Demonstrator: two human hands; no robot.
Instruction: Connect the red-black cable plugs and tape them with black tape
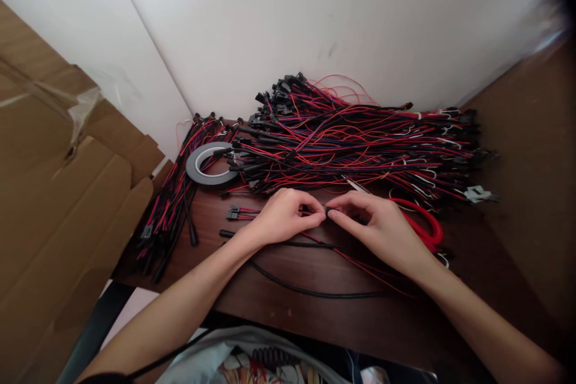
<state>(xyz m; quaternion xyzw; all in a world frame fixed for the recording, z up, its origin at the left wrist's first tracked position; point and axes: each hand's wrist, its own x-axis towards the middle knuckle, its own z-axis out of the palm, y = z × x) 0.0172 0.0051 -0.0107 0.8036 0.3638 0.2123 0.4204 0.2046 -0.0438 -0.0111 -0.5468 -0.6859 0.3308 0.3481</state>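
Dark wood table (288, 324), cluttered. Nearest: loose black cable (324, 296) curving across. Small black piece (328, 210) mid-table, pinched between fingertips of left hand (288, 214) and right hand (378, 219); fingers hide most of it. Right hand also blocks part of red-handled scissors (432, 233). Cardboard (54, 222) on left. Beyond: tape roll (194, 169), big wire pile (337, 147), white wall (270, 12).
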